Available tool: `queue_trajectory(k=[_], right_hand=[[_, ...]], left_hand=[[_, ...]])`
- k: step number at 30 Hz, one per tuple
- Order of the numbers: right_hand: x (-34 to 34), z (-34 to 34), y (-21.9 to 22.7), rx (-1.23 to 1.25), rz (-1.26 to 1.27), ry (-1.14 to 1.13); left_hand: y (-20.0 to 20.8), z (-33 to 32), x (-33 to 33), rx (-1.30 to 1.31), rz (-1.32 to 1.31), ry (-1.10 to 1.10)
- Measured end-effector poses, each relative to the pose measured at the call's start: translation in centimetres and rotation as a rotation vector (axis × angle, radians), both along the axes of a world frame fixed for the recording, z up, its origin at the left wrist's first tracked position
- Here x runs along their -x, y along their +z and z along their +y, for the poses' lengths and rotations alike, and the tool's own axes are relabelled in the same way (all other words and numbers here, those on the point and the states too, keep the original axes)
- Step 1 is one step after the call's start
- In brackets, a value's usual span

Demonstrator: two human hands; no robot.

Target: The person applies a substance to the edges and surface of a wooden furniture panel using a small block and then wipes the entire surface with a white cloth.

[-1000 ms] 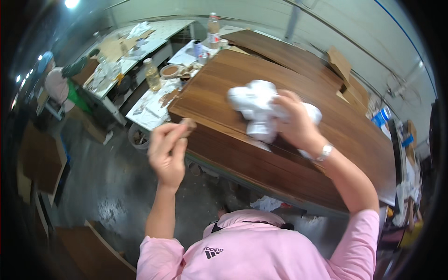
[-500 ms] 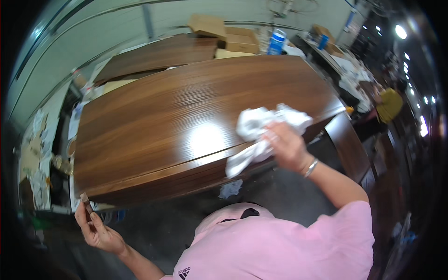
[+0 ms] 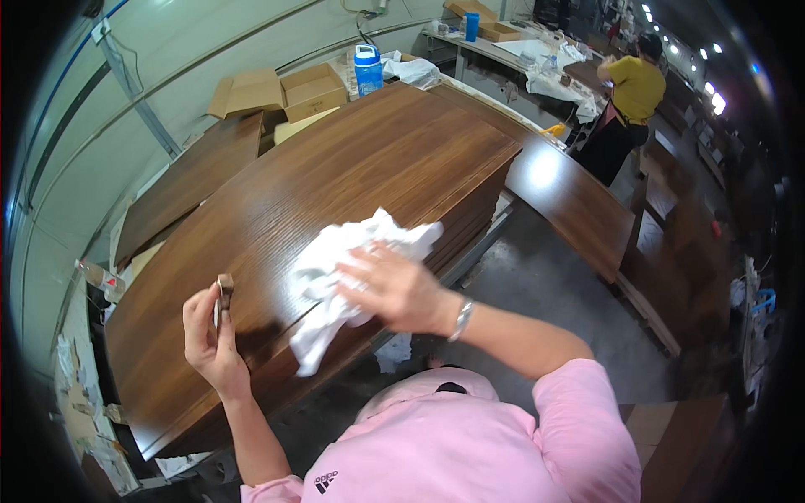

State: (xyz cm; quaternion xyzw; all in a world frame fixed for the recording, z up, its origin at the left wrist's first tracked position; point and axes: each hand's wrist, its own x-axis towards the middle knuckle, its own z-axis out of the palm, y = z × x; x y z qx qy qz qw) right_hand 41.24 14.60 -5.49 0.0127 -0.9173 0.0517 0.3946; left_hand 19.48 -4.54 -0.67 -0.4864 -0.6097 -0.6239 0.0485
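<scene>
A stack of dark brown wood-grain panels (image 3: 360,159) lies in front of me, its top face glossy. My right hand (image 3: 398,289) has its fingers over a crumpled white cloth (image 3: 323,256) on the top panel, close to the near edge. One corner of the cloth trails toward that edge. My left hand (image 3: 214,344) is raised over the panel's near left part. It pinches a short brown stick (image 3: 225,293) with a paler top end between thumb and fingers; its exact kind is unclear.
Behind the stack are another brown panel (image 3: 189,180), open cardboard boxes (image 3: 314,90) and a blue bottle (image 3: 367,71). A further panel (image 3: 570,201) stands out to the right. Beyond it, a person in a yellow top (image 3: 637,88) is at a cluttered bench (image 3: 495,54). A clear bottle (image 3: 101,279) lies far left.
The view has turned to the right. My left hand has come up from beside the near left corner to over the panel, still pinching the stick. The cloth and right hand are nearer to it.
</scene>
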Motion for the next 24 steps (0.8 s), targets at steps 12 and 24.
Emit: queue_trajectory(k=[12,24], right_hand=[[-14.2,18.9,-2.4,0.503,0.414,-0.589],[-24.9,16.7,-10.7,0.92,0.744,-0.953]], left_hand=[[0.0,5.8,-7.7,0.423,0.709,0.013],[-0.6,22.1,-15.8,0.205,0.782,-0.215]])
